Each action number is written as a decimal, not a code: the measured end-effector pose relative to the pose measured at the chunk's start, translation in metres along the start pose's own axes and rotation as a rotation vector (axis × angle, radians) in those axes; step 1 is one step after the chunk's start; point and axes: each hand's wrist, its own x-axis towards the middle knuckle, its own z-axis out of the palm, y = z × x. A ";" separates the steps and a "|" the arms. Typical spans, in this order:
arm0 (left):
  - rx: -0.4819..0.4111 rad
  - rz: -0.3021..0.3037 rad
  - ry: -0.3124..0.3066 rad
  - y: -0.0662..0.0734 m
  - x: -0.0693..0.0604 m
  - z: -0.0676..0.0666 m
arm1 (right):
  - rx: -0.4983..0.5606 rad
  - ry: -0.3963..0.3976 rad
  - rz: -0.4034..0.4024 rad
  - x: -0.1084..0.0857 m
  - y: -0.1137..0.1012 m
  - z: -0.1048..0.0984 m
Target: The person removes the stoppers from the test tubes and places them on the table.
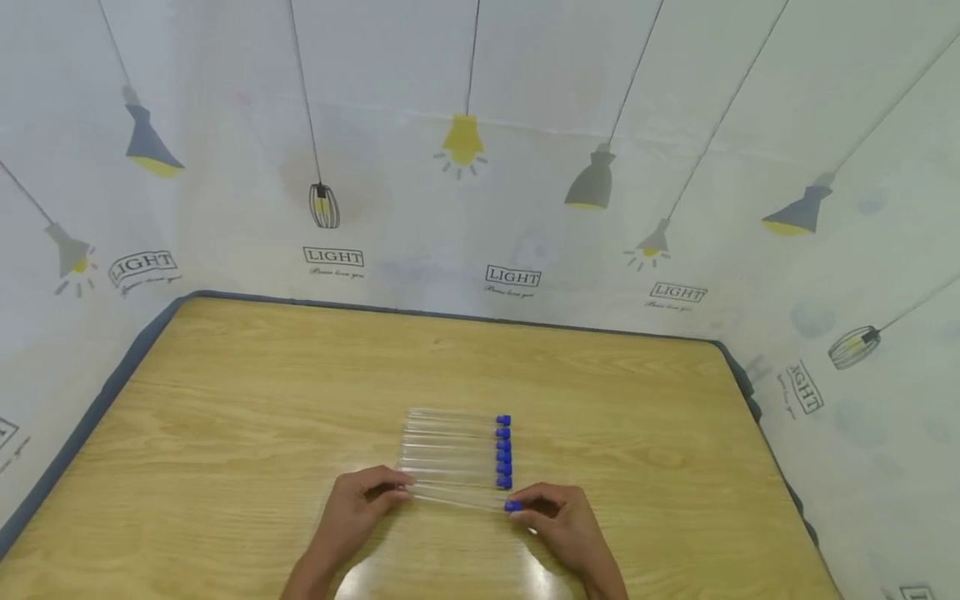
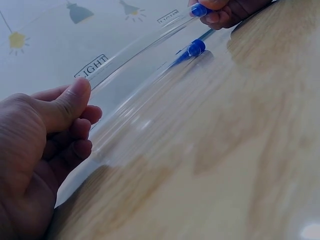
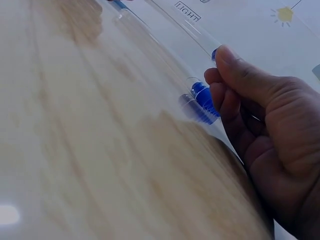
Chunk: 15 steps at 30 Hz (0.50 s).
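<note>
A clear test tube [image 1: 459, 497] with a blue cap [image 1: 513, 506] is held between both hands, slightly above the table in the wrist views. My left hand [image 1: 360, 507] pinches its uncapped end between thumb and fingers. At the other end, my right hand [image 1: 561, 518] grips the blue cap, which its fingertips partly cover in the right wrist view. Just beyond lie several more clear tubes [image 1: 453, 450], side by side in a row, their blue caps [image 1: 504, 446] all pointing right. In the left wrist view the held tube [image 2: 137, 56] is tilted above the row.
The wooden table [image 1: 262, 400] has a dark blue edge [image 1: 450, 315]. Behind and at both sides hangs a pale wall covering [image 1: 405, 167] printed with lamps and the word LIGHT. Bright reflections show on the table's near part.
</note>
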 end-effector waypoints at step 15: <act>-0.033 -0.066 -0.044 -0.031 -0.009 -0.001 | -0.022 0.001 0.003 -0.001 0.001 0.001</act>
